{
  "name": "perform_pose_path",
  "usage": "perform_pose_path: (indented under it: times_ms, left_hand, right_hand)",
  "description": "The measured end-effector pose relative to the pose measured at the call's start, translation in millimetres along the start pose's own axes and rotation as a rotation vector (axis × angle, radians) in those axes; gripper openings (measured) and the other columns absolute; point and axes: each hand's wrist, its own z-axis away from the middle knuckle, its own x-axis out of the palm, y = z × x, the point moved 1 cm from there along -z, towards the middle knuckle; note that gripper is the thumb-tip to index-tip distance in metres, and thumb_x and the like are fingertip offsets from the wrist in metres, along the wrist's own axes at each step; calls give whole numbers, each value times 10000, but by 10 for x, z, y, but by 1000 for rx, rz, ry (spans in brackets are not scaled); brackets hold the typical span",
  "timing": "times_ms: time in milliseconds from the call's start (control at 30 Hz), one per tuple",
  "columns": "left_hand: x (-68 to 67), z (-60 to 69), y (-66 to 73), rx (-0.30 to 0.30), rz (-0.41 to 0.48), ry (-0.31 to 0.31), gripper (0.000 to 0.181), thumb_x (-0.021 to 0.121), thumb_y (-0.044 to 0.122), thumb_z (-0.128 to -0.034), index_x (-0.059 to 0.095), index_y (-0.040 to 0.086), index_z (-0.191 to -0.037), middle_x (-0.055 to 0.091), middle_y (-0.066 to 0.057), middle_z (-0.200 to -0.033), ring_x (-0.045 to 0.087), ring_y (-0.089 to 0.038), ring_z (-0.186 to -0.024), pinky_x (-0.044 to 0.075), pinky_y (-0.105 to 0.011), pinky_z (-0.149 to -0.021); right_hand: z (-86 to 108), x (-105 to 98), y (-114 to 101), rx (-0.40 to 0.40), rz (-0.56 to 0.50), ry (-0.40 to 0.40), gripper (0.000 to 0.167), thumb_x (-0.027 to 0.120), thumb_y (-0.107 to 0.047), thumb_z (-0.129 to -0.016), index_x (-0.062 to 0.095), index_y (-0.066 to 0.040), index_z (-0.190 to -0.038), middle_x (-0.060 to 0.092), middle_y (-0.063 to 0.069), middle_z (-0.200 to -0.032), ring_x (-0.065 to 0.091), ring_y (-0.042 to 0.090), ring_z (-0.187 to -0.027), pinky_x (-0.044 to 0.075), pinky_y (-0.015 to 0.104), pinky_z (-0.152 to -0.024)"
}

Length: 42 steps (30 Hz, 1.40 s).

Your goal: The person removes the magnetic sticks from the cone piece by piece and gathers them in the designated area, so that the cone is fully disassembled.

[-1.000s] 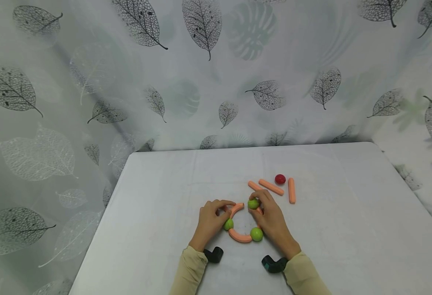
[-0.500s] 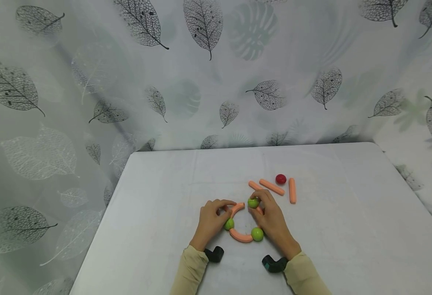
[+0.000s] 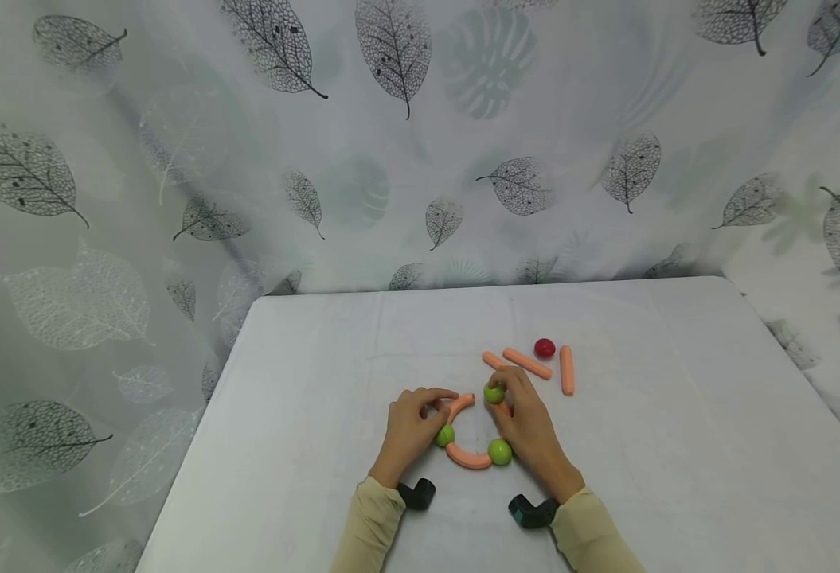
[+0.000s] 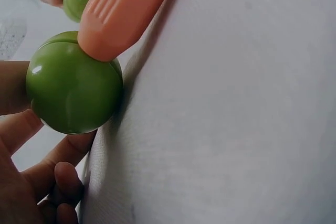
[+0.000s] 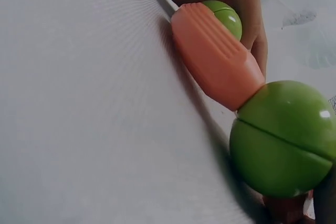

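A nearly closed ring of curved orange rods (image 3: 468, 458) and green balls lies on the white table. My left hand (image 3: 407, 434) holds the ring's upper-left curved rod (image 3: 460, 404) between thumb and index finger, beside a green ball (image 3: 445, 435). My right hand (image 3: 530, 426) pinches another green ball (image 3: 494, 394) at the upper right; a curved rod (image 3: 507, 409) shows partly between its fingers. A gap separates that ball from the left rod's free end. A third green ball (image 3: 500, 452) joins the ring nearest me. In the left wrist view, a green ball (image 4: 73, 85) touches a ribbed rod (image 4: 123, 11).
Beyond the right hand lie straight orange rods (image 3: 527, 363) (image 3: 567, 370) and a red ball (image 3: 545, 348). Another rod (image 3: 494, 360) is partly behind the right fingers. The white table (image 3: 319, 358) ends at a leaf-patterned curtain (image 3: 391, 159).
The right hand's green ball has shifted very slightly up and right, and the ring's near ball slightly away from me. The left hand stays in place.
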Motion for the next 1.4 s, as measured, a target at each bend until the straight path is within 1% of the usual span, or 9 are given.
perform_pose_path:
  times_ms: [133, 400, 567, 733, 967, 1067, 1167, 1267, 1400]
  left_hand:
    - [6, -4, -4, 12, 1, 8, 256, 683, 160, -914, 810, 221, -1128, 700, 23, -833, 416, -54, -674, 328, -249, -674]
    - [4, -10, -10, -5, -5, -7, 263, 686, 151, -917, 810, 234, -1134, 703, 30, -832, 416, -51, -663, 331, -246, -673]
    - [9, -25, 2, 1, -5, 0, 262, 685, 150, -914, 810, 233, -1129, 700, 29, -832, 417, -55, -670, 326, -256, -673]
    - [-5, -8, 28, -4, -17, -2, 259, 690, 147, -925, 805, 228, -1142, 703, 18, -841, 425, -64, -686, 333, -251, -679]
    - [-65, 58, 84, 23, -91, -53, 249, 649, 164, -992, 784, 214, -1194, 710, 6, -862, 503, -100, -723, 395, -250, -683]
    - [-98, 94, 85, 97, -119, -92, 269, 625, 219, -1037, 742, 186, -1277, 718, -53, -953, 587, -162, -808, 443, -302, -721]
    - [-138, 148, 80, 153, -81, -170, 358, 648, 271, -1035, 674, 196, -1384, 691, -106, -1147, 628, -238, -994, 479, -394, -832]
    - [-173, 191, 55, 164, 5, -276, 434, 701, 315, -1002, 647, 236, -1425, 611, -129, -1327, 570, -300, -1182, 445, -490, -968]
    - [-174, 221, -12, 155, 49, -379, 433, 799, 360, -916, 709, 298, -1334, 509, -118, -1473, 455, -297, -1276, 344, -507, -1013]
  right_hand:
    - [-2, 1, 3, -41, 60, 14, 395, 771, 142, -818, 612, -120, -1066, 601, 31, -1158, 544, 122, -933, 507, 261, -711]
    - [-19, -8, -1, -122, 64, 24, 448, 755, 224, -767, 621, -111, -1033, 618, 45, -1133, 556, 151, -976, 514, 322, -806]
    - [-29, -43, -13, -83, 54, 29, 398, 751, 167, -817, 616, -107, -1072, 598, 51, -1181, 547, 151, -986, 508, 276, -748]
    - [-37, -113, -8, -8, 10, 49, 373, 772, 94, -857, 610, -95, -1134, 595, 45, -1211, 557, 145, -1048, 520, 315, -803]
    - [15, -333, 36, 95, -19, 181, 479, 810, 55, -843, 622, -40, -1273, 638, 81, -1171, 533, 150, -1007, 440, 269, -824]
    - [37, -428, 111, 137, 6, 247, 499, 814, 45, -846, 626, -17, -1303, 649, 113, -1176, 523, 152, -1007, 406, 217, -831]
    - [48, -520, 205, 160, 10, 320, 503, 811, 65, -839, 642, 12, -1309, 668, 155, -1198, 535, 173, -994, 391, 194, -833]
    - [59, -615, 276, 197, 11, 368, 477, 789, 57, -858, 659, 6, -1313, 674, 182, -1212, 540, 200, -982, 385, 240, -834]
    - [90, -728, 380, 299, 40, 387, 469, 770, 3, -891, 654, -27, -1344, 670, 199, -1216, 527, 224, -982, 339, 338, -828]
